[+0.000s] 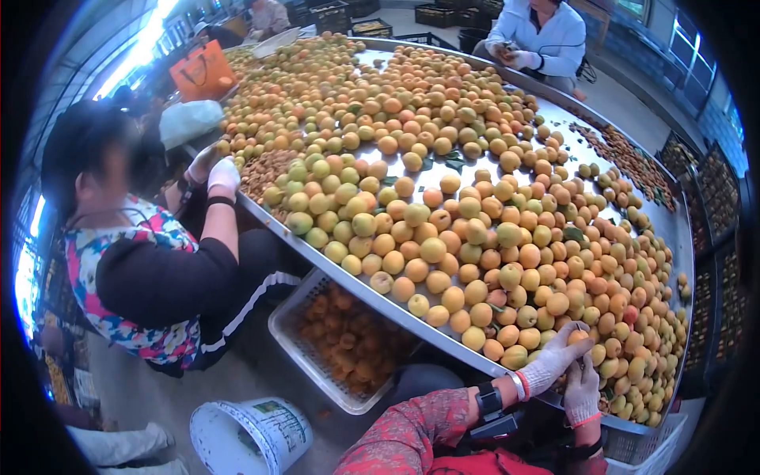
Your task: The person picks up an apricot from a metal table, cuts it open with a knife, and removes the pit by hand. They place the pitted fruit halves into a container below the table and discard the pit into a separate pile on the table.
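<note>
At the near edge of the metal table, my two gloved hands come together over the fruit. My left hand (552, 363), in a white knit glove, has its fingers around an orange apricot (579, 337). Just below and to the right, my right hand (582, 392) is gloved too, its fingers closed against the underside of that apricot. The fingers hide part of the fruit and whatever else may be between them. A large heap of yellow-orange apricots (507, 261) spreads around and beyond both hands.
The raised metal table rim (372, 299) runs before me. Below it stand a crate of split apricots (277, 324), a white bucket (277, 427) and a white basket (677, 435). A co-worker (150, 261) sits left, another (538, 39) works across. Pits (625, 158) lie far right.
</note>
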### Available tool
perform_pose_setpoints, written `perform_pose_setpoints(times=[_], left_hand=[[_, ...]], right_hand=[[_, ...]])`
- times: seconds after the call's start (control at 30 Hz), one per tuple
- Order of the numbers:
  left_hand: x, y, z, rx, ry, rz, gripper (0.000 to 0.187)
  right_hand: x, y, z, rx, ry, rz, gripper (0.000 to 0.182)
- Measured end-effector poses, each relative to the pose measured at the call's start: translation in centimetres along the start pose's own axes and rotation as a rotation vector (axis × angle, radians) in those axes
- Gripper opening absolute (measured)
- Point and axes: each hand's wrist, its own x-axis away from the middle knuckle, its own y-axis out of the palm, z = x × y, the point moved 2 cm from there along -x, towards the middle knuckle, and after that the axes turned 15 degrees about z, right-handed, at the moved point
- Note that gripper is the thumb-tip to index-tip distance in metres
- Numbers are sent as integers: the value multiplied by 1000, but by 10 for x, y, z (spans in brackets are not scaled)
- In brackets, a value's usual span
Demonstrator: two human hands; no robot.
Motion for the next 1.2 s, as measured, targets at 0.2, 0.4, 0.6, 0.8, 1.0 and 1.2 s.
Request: perform_pose_setpoints(times=[0.2, 0.4, 0.6, 0.8, 1.0, 1.2], left_hand=[[-10, -4, -12, -126, 12, 72, 29], [-9, -3, -19, 47, -62, 48, 20], [4, 9, 8, 237, -245, -36, 32], [8, 8, 10, 277, -232, -107, 34], [14, 12, 20, 245, -233, -183, 36], [6, 7, 4, 75, -137, -242, 40]], right_hand=[[8, 7, -3, -171, 336, -70, 23], [10, -7, -27, -290, 626, -249, 21], [6, -19, -40, -360, 677, -304, 27], [10, -23, -38, -454, 694, -332, 29], [14, -26, -34, -575, 732, -340, 27], [13, -25, -20, -142, 82, -37, 24]])
